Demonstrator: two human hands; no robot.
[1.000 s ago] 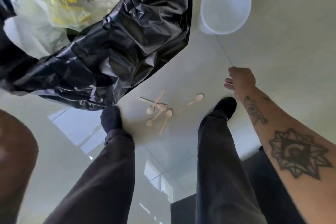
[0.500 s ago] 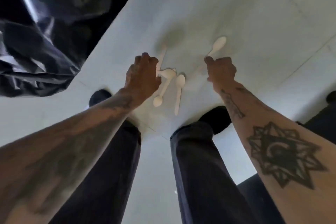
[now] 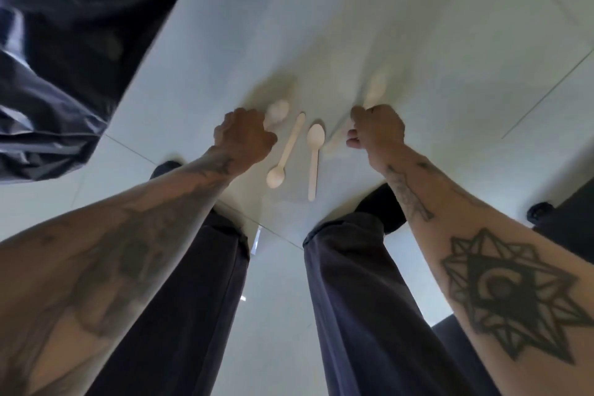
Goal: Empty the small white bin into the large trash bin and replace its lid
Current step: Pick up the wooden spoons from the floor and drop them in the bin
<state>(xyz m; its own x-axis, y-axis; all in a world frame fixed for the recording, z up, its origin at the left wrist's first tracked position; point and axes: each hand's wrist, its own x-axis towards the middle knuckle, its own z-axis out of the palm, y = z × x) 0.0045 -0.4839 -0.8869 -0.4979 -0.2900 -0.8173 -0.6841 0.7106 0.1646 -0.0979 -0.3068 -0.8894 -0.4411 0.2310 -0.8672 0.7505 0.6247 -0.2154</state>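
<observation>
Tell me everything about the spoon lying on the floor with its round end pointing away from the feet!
The spoon is pale, light wood by the look of it, with an oval bowl and a flat, straight handle. It lies flat on the shiny floor tile, between the two hands, bowl away from the feet and handle toward them. Neither hand touches it. A second spoon lies just beside it, turned the other way, and they look apart.

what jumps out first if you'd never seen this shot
Two tattooed arms reach down to pale wooden spoons scattered on the white floor: two spoons lie clear between the left hand and right hand, which each close on another, blurred. A black trash bag fills the upper left.
</observation>
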